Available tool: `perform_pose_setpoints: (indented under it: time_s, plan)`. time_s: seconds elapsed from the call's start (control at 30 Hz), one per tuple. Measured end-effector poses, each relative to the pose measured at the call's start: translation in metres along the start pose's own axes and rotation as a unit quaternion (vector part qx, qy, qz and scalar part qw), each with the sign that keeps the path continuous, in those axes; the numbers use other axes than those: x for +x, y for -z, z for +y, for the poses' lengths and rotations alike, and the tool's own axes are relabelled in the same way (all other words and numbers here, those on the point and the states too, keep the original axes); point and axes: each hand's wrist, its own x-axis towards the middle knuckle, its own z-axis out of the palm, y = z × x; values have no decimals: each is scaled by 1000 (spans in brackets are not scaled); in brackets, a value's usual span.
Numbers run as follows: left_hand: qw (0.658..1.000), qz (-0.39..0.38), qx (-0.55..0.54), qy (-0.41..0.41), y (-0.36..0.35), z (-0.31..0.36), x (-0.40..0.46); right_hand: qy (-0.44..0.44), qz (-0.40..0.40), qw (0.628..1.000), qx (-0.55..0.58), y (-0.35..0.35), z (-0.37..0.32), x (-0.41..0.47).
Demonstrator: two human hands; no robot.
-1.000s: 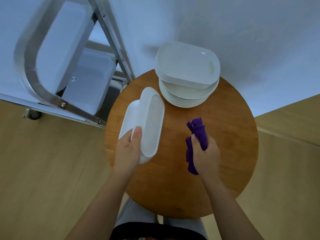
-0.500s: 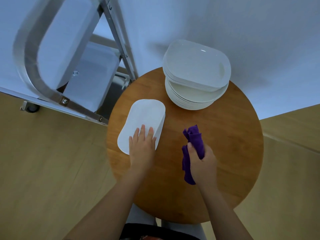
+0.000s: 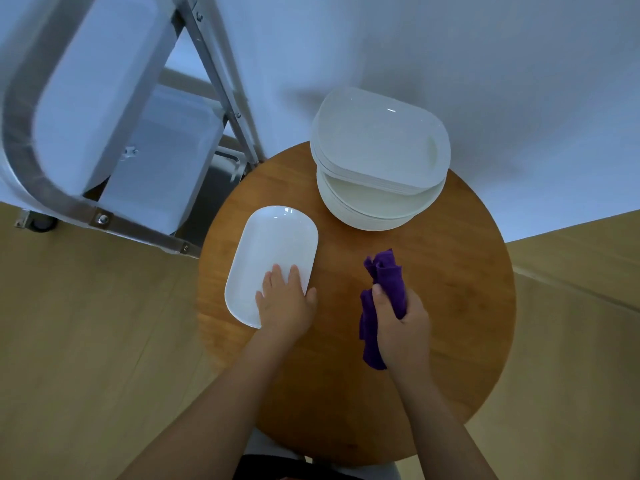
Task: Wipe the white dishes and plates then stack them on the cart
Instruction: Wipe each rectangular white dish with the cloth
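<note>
The dish lay flat near the table edge, pressed by the flat, open left hand, while the cloth was gripped in the right hand; wiped hard, it might be pushed off.

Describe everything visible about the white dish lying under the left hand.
The white dish is an oblong platter with rounded corners, glossy, looking like ceramic or melamine. It lies flat on the round wooden table, bottom side up by the look of it, its long axis tilted toward the upper right. The left hand rests on its near end with straight fingers. It lies apart from the stack of dishes and the purple cloth.
</note>
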Motion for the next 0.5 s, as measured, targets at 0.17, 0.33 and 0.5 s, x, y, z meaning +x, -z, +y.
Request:
perform_pose_setpoints:
  time_s: [0.17,0.33,0.5]
  plan:
    - [934,90,-345,-4,78,28,5,23,22,999,24,0,-23,14]
    - [919,133,-368,-52,119,35,23,41,11,998,48,-4,-41,21]
    - [975,101,-187,61,68,-27,29,164,-100,976,-107,-36,-34,19]
